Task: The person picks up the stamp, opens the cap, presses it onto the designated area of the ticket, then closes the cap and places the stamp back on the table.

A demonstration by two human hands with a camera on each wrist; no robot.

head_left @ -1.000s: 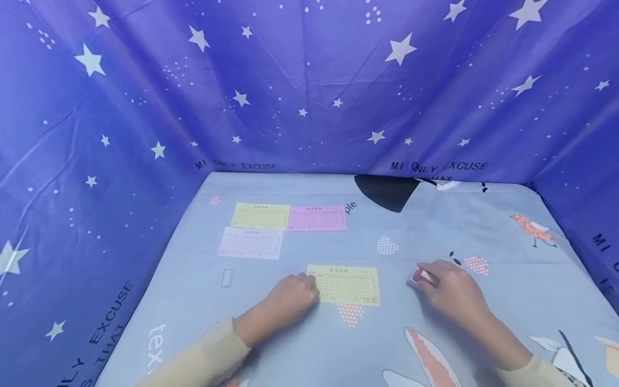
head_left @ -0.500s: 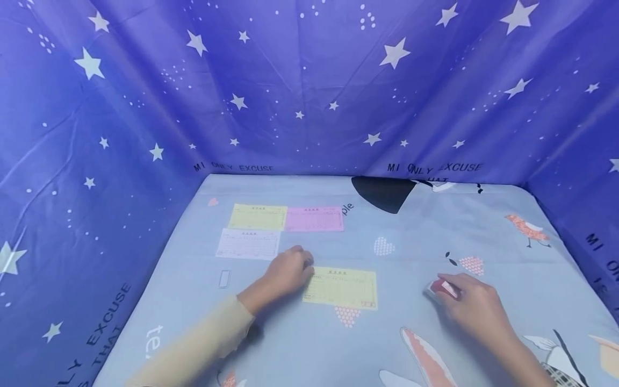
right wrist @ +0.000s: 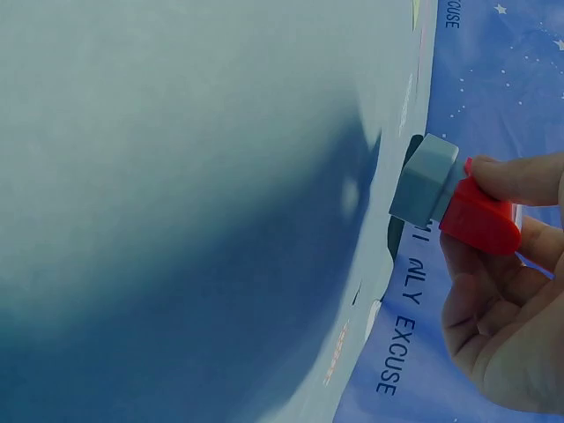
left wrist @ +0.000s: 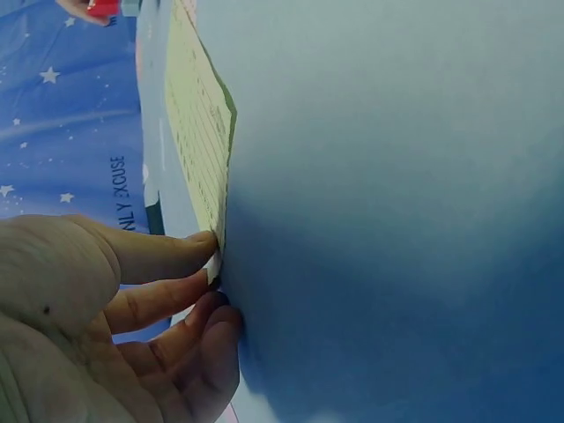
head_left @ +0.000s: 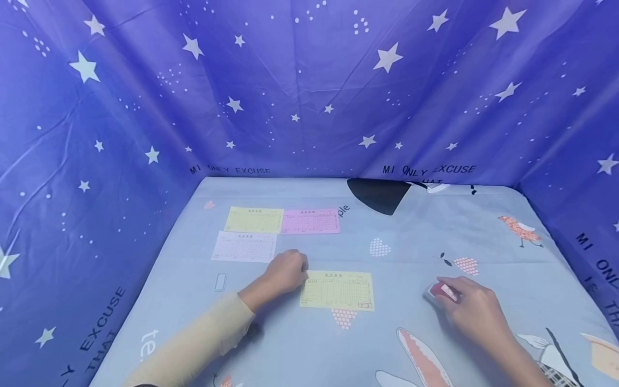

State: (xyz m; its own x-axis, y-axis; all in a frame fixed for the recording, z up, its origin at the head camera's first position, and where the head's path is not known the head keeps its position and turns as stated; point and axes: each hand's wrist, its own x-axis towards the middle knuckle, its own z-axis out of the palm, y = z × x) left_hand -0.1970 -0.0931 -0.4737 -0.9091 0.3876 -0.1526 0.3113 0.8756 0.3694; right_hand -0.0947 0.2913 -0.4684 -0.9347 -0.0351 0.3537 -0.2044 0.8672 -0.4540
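A yellow printed slip [head_left: 337,293] lies on the bedding in front of me, a small boxed mark at its lower right corner. My left hand [head_left: 286,270] is at the slip's upper left corner. In the left wrist view, thumb and forefinger of that hand [left wrist: 97,304] pinch the edge of the paper [left wrist: 198,115]. To the right of the slip, my right hand [head_left: 477,309] grips a red stamp [head_left: 444,291]. The right wrist view shows the stamp [right wrist: 480,218] between thumb and fingers, its grey base facing away from the palm.
Farther back on the left lie another yellow slip [head_left: 254,220], a pink slip [head_left: 311,221] and a white slip [head_left: 244,247], edge to edge. Printed blue-grey bedding [head_left: 416,242] covers the surface. Blue starry curtains [head_left: 309,86] hang at the back and sides.
My left hand has gone from the slip's left edge up to its upper left corner. My right hand has drawn slightly right and nearer with the stamp. The slips keep their places.
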